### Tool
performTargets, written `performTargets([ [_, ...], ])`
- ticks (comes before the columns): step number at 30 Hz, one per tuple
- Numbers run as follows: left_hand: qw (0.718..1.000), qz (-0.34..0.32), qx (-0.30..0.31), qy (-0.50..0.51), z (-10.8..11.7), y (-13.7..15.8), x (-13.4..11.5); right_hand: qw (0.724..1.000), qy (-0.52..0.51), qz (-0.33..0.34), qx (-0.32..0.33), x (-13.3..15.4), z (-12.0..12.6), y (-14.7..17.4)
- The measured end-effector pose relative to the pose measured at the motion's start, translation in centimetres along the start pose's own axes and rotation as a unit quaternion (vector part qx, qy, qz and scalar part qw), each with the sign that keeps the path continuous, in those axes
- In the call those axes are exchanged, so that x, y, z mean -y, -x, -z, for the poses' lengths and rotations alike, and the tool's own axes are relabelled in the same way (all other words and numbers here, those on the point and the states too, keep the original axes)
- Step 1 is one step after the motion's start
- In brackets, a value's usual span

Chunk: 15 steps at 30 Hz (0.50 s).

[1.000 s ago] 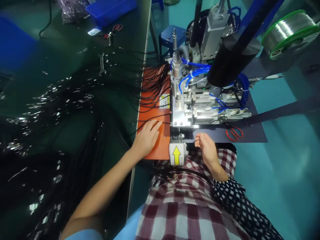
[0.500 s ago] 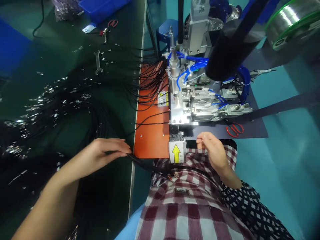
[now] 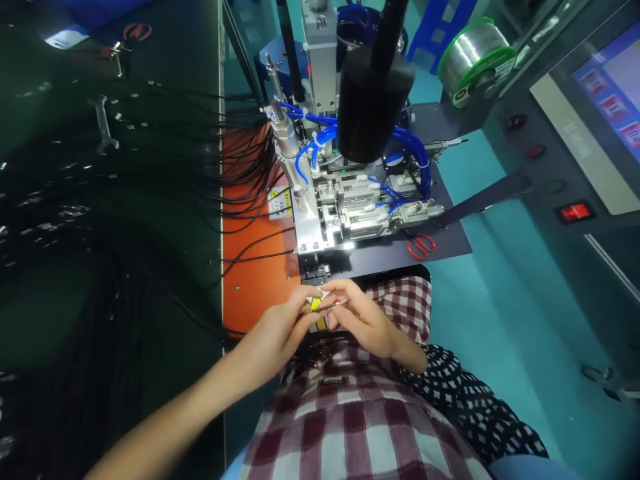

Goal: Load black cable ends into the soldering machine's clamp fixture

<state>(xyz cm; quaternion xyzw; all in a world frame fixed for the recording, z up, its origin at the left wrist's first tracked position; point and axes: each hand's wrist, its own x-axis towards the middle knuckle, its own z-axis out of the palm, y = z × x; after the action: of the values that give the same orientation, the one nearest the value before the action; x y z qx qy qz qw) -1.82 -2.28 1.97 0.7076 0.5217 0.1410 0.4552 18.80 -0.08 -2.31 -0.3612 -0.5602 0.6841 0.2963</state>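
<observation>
My left hand (image 3: 273,340) and my right hand (image 3: 370,325) meet in front of the machine's near end, above my lap. Between their fingertips runs a short stretch of thin dark cable (image 3: 332,305), pinched by both hands. Its far end is too small to make out. Behind the fingers, a label with a yellow arrow (image 3: 316,305) is partly covered. To the left lies an orange plate (image 3: 260,287) with several black cables (image 3: 257,255) leading across it into the metal machine (image 3: 311,230). More cable ends rest in my lap beneath the hands.
Heaped black cables (image 3: 125,267) cover the dark table on the left, with a wrench (image 3: 104,125) and red-handled scissors (image 3: 136,32) farther back. Other red scissors (image 3: 421,247) lie right of the machine. A black cylinder (image 3: 375,107) overhangs it. A solder spool (image 3: 477,60) and control panel stand right.
My left hand has moved right from the cable bundle at the table edge to meet my right hand, which moved slightly left. A cable is now between them. The view has swung right.
</observation>
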Motion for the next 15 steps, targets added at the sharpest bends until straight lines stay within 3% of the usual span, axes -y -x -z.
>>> performTargets([
  [4, 0.997, 0.041, -0.016, 0.059, -0.6, -0.7, -0.2, 0.997, 0.040, -0.022, -0.063, 0.0, 0.5, -0.3],
  [8, 0.992, 0.049, -0.015, 0.115, -0.7, -1.4, -0.2, 0.994, 0.074, 0.021, -0.083, 0.0, 0.5, -0.9],
  [15, 0.957, 0.082, -0.032, 0.275, -0.9, -2.7, 0.4, 0.987, -0.130, -0.037, -0.091, -0.5, 1.3, -1.9],
])
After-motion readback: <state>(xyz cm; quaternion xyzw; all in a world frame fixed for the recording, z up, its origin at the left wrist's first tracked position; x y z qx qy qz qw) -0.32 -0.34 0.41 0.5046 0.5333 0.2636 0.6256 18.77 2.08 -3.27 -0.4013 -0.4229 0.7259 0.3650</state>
